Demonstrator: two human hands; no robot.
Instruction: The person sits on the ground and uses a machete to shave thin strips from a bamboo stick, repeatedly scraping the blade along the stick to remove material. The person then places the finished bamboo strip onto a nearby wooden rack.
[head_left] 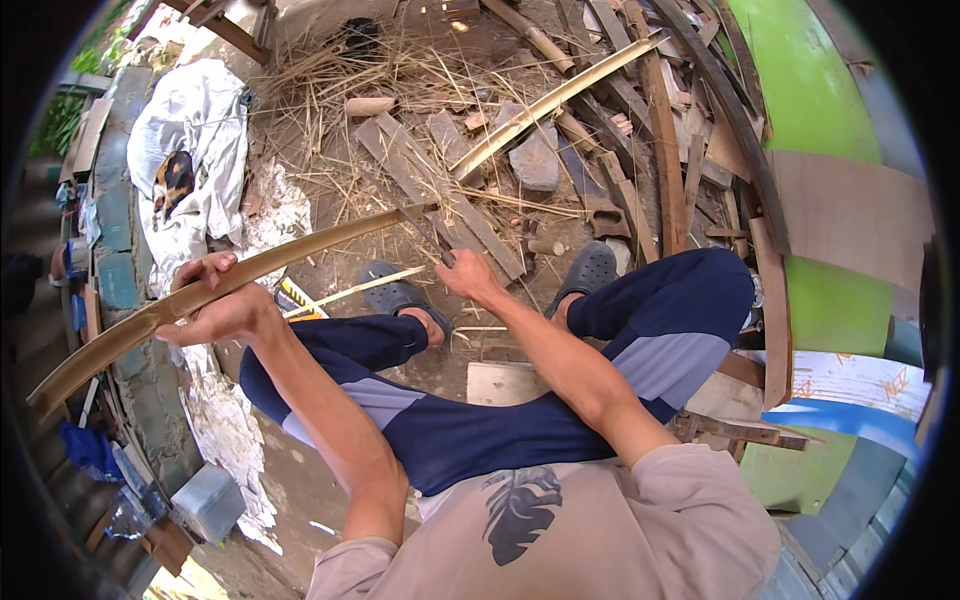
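My left hand (222,302) is wrapped round a long split bamboo strip (300,245), palm turned up, with the strip's pale hollow side showing. The strip slants from the far lower left up to the middle, its far end above the ground near some planks. My right hand (472,277) is closed in a fist between my knees, just beyond the strip's end. Something dark and narrow shows at the fist, but it blends into the planks behind and its kind is unclear. A thin pale sliver of bamboo (365,290) lies by my left shoe (395,295).
Another split bamboo length (555,105) rests on the planks (440,190) ahead. Shavings (330,80) litter the ground. A handsaw (608,222) lies near my right shoe (590,272). At left, a cat (174,182) lies on white cloth (215,120). Timber (665,150) lines the right, beside green panels (800,80).
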